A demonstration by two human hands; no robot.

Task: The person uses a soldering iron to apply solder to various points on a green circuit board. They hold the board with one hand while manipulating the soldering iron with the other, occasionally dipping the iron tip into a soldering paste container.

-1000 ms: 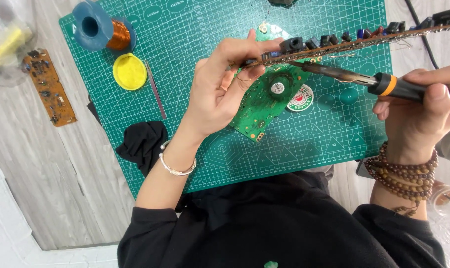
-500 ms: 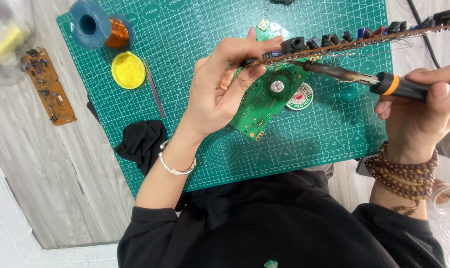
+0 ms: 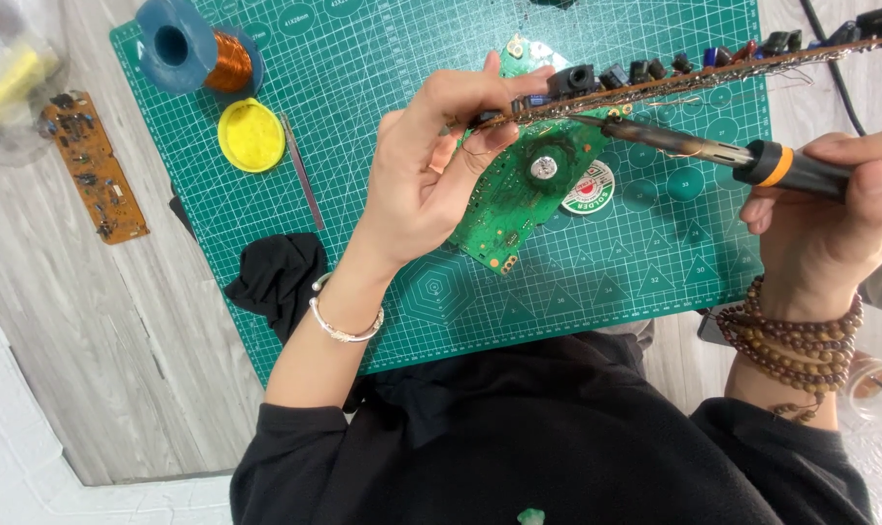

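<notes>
My left hand (image 3: 431, 170) pinches the near end of a long brown circuit board (image 3: 694, 76), held on edge above the mat, with black parts along its top. My right hand (image 3: 830, 219) grips a soldering iron (image 3: 713, 154) by its black handle with an orange ring. The iron's tip touches the underside of the brown board, close to my left fingers. Under both lies a green circuit board (image 3: 519, 204) on the green cutting mat (image 3: 383, 117), next to a small round tin (image 3: 589, 191).
A blue spool of copper wire (image 3: 193, 51), a yellow round lid (image 3: 251, 134) and a thin probe (image 3: 303, 183) lie on the mat's left part. A black cloth (image 3: 278, 277) sits at the mat's edge. A small brown board (image 3: 93, 165) lies on the wooden table.
</notes>
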